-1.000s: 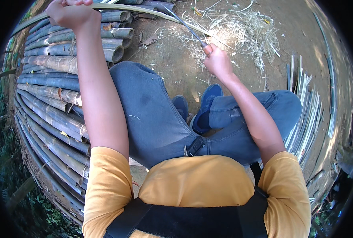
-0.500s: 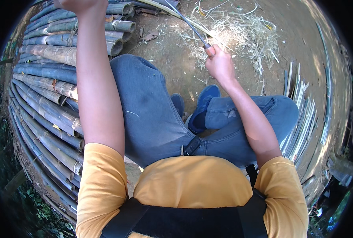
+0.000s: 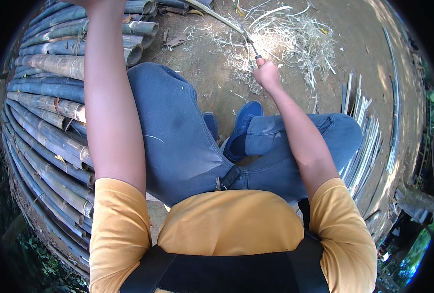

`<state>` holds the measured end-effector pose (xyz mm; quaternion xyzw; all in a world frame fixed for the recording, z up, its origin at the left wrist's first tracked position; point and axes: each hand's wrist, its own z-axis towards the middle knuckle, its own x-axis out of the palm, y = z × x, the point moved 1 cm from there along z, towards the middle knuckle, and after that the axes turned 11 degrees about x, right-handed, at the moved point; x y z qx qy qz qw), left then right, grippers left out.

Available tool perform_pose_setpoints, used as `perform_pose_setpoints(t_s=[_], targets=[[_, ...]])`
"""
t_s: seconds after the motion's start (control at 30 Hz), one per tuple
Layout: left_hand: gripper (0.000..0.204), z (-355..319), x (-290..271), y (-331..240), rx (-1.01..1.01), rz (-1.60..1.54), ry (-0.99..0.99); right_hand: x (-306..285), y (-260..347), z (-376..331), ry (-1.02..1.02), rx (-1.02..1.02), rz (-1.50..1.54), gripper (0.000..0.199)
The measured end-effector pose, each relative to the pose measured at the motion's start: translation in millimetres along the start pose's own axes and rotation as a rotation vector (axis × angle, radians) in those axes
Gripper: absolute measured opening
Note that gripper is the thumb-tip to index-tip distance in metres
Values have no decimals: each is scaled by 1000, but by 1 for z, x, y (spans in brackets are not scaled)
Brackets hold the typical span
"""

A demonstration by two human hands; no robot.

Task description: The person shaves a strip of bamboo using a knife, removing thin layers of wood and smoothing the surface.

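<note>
My right hand (image 3: 267, 76) is closed round the reddish wooden handle of a knife (image 3: 260, 61), ahead of my bent right knee. Its thin dark blade points away from me and meets the end of a pale bamboo strip (image 3: 219, 18), which runs in from the top edge. A pale curl (image 3: 270, 11) arches beside the blade. My left arm stretches far forward over the bamboo poles; only the base of my left hand (image 3: 97, 3) shows at the top edge. Its fingers, and whatever they hold, are out of the picture.
Cut bamboo poles (image 3: 51, 90) lie stacked along my left. A heap of pale shavings (image 3: 302, 46) covers the dirt ahead. Split bamboo strips (image 3: 365, 141) lie by my right knee, with longer strips (image 3: 395, 97) farther right. My blue shoes (image 3: 246, 119) rest on the ground between.
The knife has swung from pointing up-left to a steeper angle, its blade now against the strip. A pale curl has risen there. The whole view has shifted slightly.
</note>
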<state>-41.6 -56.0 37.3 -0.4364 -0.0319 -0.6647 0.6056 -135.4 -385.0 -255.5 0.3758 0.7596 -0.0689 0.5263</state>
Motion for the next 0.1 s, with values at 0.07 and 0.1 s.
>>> perform_pose_setpoints(t_s=[0.07,0.1], targets=[[28,5,-4,2,23,6,-30,-1,7,-1,24,-16,43,28],[28,4,-7,3,31,25,-23,0,9,-12,47,-12,56,28]])
